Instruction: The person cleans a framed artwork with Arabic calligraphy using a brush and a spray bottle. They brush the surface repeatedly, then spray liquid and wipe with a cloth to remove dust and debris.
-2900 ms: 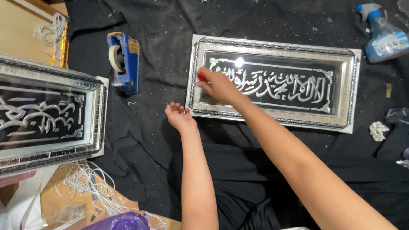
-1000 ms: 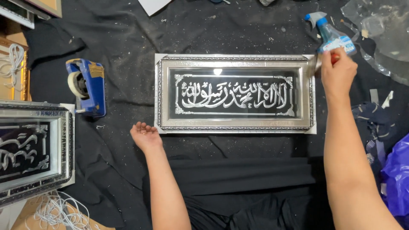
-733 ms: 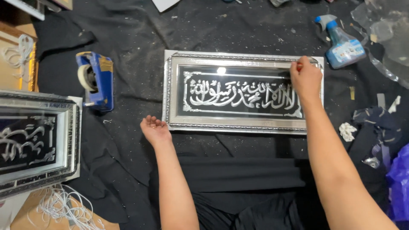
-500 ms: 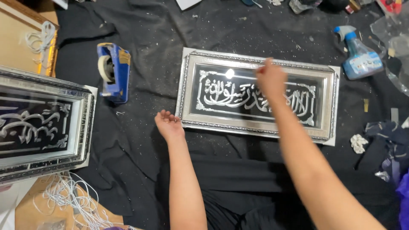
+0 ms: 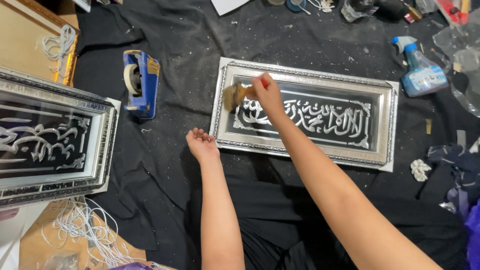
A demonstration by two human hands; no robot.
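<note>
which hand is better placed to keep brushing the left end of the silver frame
Right. The right hand already grips the brush over the silver frame's left end; the left hand rests empty on the black cloth beside it.

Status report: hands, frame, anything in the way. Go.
Right hand shut on small tan-bristled brush, over left end of silver rectangular picture frame. Left hand open on black cloth beside frame's lower left corner. Glass unobstructed.

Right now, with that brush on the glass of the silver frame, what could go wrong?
The black cloth is littered with pale specks; the brush in the right hand could drag grit across the glass and scratch it. The left hand rests beside the silver frame, apparently not holding it, so the frame may slide. The spray bottle stands near the frame's far corner and could be knocked over.
</note>
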